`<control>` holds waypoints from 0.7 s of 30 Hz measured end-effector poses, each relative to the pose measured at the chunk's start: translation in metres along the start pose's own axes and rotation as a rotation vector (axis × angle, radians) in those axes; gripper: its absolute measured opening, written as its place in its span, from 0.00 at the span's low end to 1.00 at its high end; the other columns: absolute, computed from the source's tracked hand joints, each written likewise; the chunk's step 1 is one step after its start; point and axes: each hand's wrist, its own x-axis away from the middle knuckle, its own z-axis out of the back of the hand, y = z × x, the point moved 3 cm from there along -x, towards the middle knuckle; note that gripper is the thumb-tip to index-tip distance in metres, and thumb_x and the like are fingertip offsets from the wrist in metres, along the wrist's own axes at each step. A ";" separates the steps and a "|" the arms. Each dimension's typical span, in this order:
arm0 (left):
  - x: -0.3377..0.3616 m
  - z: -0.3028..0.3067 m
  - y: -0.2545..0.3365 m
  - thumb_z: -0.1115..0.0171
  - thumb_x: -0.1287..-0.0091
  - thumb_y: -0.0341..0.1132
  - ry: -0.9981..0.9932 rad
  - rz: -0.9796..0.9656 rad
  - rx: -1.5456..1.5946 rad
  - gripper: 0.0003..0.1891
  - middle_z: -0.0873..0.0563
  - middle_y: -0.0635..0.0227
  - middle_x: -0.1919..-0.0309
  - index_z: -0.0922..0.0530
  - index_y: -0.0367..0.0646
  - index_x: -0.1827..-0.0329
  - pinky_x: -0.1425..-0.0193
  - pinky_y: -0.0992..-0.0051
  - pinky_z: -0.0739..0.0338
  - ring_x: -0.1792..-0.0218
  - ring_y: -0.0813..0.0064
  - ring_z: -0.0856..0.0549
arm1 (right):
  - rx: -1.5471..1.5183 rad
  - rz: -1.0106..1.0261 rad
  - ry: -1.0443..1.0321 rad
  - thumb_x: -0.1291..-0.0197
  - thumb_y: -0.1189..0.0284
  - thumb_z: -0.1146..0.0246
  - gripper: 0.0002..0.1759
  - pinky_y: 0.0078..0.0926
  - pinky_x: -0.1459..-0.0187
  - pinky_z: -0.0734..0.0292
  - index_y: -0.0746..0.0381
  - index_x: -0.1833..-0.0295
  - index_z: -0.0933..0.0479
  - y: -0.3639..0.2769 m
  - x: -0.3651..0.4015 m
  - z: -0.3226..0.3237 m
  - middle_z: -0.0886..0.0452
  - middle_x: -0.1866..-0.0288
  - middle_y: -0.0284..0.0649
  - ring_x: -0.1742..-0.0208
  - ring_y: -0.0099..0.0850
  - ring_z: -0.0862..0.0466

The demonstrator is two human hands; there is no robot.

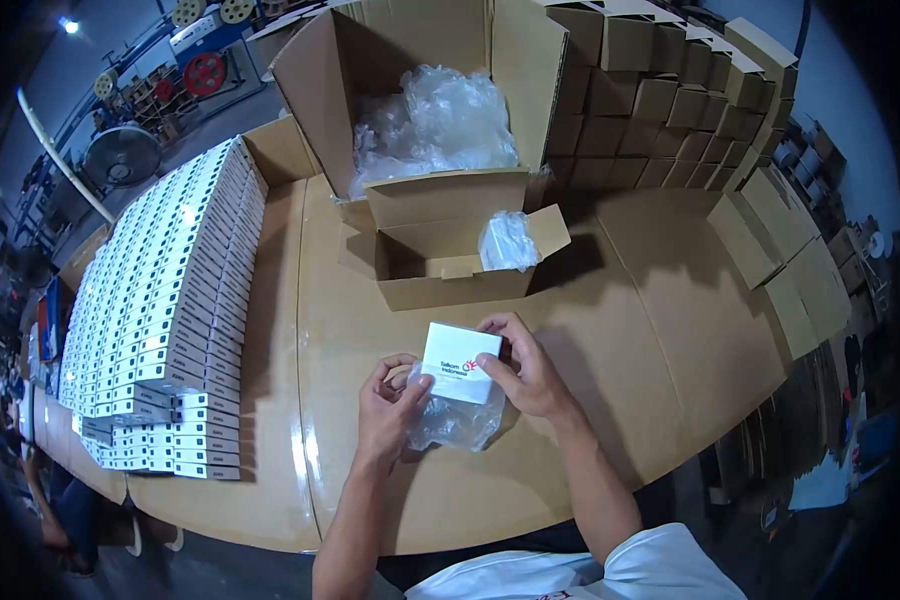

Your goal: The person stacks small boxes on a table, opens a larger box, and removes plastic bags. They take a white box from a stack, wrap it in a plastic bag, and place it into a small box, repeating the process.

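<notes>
A small white box (460,350) with black and red print is held between both hands above the cardboard-covered table. My right hand (528,372) grips its right side, thumb on the top face. My left hand (392,402) is closed at its lower left corner, with clear bubble wrap (460,425) bunched under the box and by the fingers. Beyond the hands, an open brown carton (450,293) has one bubble-wrapped item (508,242) in its right end.
White boxes (170,300) stand in a tall stack at the left. A large carton (530,90) of bubble wrap (435,120) is behind the small carton. Brown cartons (660,100) are stacked at the back right; an open one (770,250) lies at the right edge.
</notes>
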 end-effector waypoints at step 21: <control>-0.007 0.016 -0.005 0.37 0.24 0.33 0.146 -0.185 0.049 0.07 0.17 0.73 0.60 0.20 0.39 0.51 0.55 0.81 0.26 0.60 0.85 0.22 | -0.005 -0.045 -0.097 0.36 0.81 0.31 0.27 0.26 0.52 0.15 0.62 0.32 0.28 -0.018 0.002 -0.011 0.14 0.56 0.40 0.54 0.25 0.14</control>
